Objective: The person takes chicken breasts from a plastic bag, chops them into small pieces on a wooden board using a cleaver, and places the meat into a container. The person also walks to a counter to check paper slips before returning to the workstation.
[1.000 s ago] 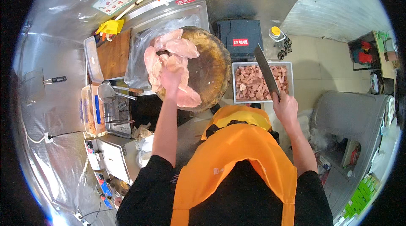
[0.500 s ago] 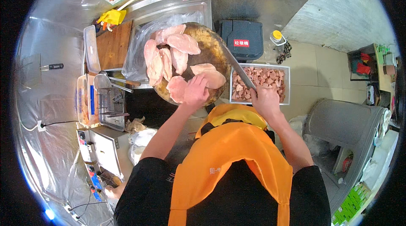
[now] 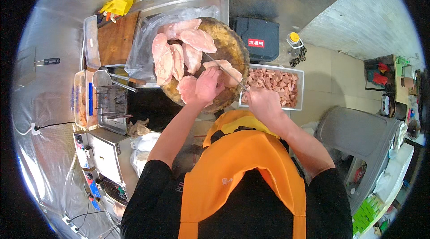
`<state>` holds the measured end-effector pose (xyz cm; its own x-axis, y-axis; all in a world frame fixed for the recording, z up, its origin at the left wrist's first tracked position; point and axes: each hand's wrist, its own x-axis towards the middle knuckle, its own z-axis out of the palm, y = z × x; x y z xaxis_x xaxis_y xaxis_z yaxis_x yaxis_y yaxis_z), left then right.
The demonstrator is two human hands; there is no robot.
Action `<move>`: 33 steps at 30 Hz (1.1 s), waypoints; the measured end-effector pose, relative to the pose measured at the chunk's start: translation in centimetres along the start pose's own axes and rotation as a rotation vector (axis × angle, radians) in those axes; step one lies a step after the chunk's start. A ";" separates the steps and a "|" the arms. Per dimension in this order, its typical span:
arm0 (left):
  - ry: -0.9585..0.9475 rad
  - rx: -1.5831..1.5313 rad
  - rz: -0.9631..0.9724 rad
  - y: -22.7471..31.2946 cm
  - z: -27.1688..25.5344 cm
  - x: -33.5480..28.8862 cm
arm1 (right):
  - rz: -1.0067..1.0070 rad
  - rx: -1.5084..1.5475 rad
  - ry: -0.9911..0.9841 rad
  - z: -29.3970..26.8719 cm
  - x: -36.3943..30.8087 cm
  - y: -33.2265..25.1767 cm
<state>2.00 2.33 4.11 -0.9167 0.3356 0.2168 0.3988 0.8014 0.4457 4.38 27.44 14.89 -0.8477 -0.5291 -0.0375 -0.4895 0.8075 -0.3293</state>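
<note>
A thick round wooden chopping board (image 3: 226,33) carries several pale raw chicken breasts (image 3: 164,62). My left hand (image 3: 208,86) presses down on the near part of the board, its fingers bent over a chicken breast (image 3: 232,76). Another piece of meat (image 3: 186,87) lies under and left of that hand. My right hand (image 3: 265,103) is closed round the handle of a knife (image 3: 226,70). The long blade lies slantwise over the chicken breast, just right of my left fingers, seen nearly edge-on. Whether it has cut in, I cannot tell. My right hand hides the handle.
A white tray (image 3: 302,87) of diced meat stands right of the board, partly under my right hand. Beyond are a black bin (image 3: 257,31) and a yellow-capped jug (image 3: 294,40). A metal sink (image 3: 215,2) lies behind. At lower left, another person's hand (image 3: 119,209) shows.
My right hand has swung the knife leftward from beside the tray to over the chicken breast. My left hand stays on the meat. The whole view has shifted slightly.
</note>
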 end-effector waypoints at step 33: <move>-0.458 0.229 0.488 -3.6 -3.6 8.7 | 0.221 0.046 -0.153 8.3 1.7 0.1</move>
<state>-7.35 0.57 7.56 -0.5722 0.8176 -0.0645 0.7980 0.5732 0.1862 4.55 24.45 7.01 -0.8904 -0.3778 -0.2539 -0.2838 0.8969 -0.3393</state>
